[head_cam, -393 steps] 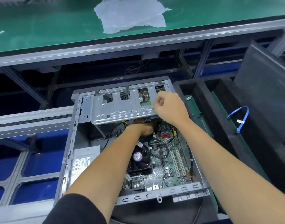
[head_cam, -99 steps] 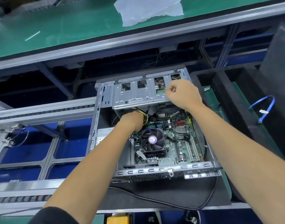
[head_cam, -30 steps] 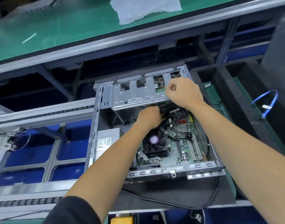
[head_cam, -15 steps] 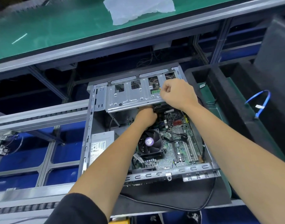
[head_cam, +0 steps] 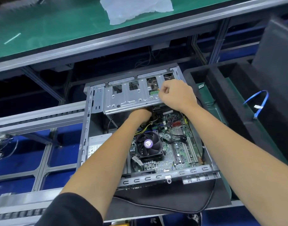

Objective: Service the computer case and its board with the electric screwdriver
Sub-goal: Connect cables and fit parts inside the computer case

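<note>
An open grey computer case (head_cam: 87,128) lies flat in front of me, its green board (head_cam: 177,144) and black fan (head_cam: 149,146) showing. A silver drive cage (head_cam: 127,98) spans the case's far end. My right hand (head_cam: 175,95) is curled in a fist on the cage's right end, gripping its edge. My left hand (head_cam: 140,115) reaches under the cage's near edge among the cables; its fingers are hidden there. No electric screwdriver is in view.
A grey power supply (head_cam: 97,144) sits in the case's left part. Black foam trays (head_cam: 237,111) with a blue cable (head_cam: 260,103) stand to the right. A green bench (head_cam: 58,26) with a white plastic bag (head_cam: 135,7) runs along the back. A black cable (head_cam: 172,207) loops below the case.
My left hand has pushed a little further under the drive cage. My right hand keeps its grip on the cage's right end. The camera view has shifted slightly.
</note>
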